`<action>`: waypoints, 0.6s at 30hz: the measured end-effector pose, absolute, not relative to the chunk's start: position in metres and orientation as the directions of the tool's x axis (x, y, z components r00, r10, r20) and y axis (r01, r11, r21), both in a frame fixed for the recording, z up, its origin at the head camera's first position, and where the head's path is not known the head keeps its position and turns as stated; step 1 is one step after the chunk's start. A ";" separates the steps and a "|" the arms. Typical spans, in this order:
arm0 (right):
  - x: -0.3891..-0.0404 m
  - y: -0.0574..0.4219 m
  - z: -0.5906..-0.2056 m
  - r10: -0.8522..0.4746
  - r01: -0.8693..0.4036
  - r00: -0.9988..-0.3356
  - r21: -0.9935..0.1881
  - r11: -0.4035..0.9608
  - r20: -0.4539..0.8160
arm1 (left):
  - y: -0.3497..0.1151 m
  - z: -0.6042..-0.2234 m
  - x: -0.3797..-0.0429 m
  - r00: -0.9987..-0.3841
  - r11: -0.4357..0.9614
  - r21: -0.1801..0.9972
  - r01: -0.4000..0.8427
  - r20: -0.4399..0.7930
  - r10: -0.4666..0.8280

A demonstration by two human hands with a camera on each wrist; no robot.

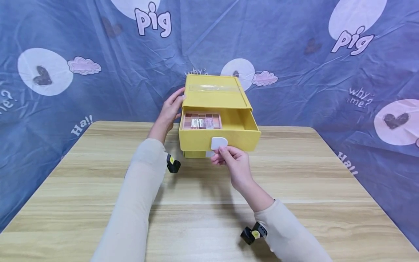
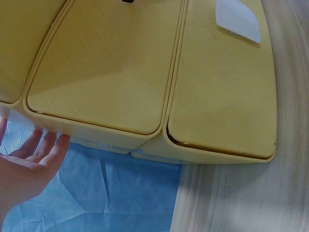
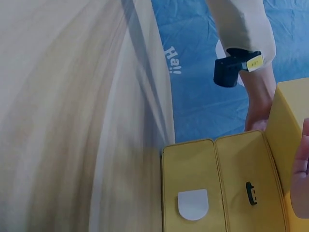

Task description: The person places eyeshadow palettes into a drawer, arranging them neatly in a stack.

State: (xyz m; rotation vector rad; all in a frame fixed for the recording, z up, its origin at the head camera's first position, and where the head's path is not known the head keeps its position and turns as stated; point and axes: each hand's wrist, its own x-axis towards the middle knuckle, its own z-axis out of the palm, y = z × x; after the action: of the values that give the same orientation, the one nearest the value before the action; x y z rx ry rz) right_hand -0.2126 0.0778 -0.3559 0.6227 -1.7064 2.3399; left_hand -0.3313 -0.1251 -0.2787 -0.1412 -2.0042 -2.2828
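A yellow drawer cabinet [image 1: 214,91] stands at the back of the table, its top drawer [image 1: 196,142] pulled out. Inside that drawer, on the left, lies an eyeshadow palette [image 1: 202,120] with "BACK" lettered on it. My right hand [image 1: 235,160] pinches the drawer's white handle [image 1: 218,143] between thumb and fingers; only part of this hand [image 3: 300,179] enters the right wrist view. My left hand [image 1: 170,111] rests against the cabinet's left side, fingers extended. In the left wrist view, the fingertips [image 2: 60,145] touch the cabinet's side edge.
Lower down, the bottom drawer [image 3: 190,169] has a white handle [image 3: 193,205], while the drawer above it carries a black fitting [image 3: 251,193]. Clear tape [image 1: 212,88] crosses the cabinet's top. A blue printed cloth [image 1: 131,72] hangs behind the wooden table [image 1: 196,218].
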 end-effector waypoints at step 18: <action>-0.323 0.092 -0.435 -0.045 -0.376 -0.915 -0.888 -0.265 0.401 | -0.127 -0.280 -0.333 -0.990 -0.137 0.981 0.139 0.139 -0.010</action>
State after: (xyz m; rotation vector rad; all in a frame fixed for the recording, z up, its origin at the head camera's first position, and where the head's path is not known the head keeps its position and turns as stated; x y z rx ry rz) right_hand -0.3230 0.0917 -0.4351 0.5193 -1.7570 2.2834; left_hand -0.3327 -0.1267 -0.2804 -0.1506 -1.9951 -2.2922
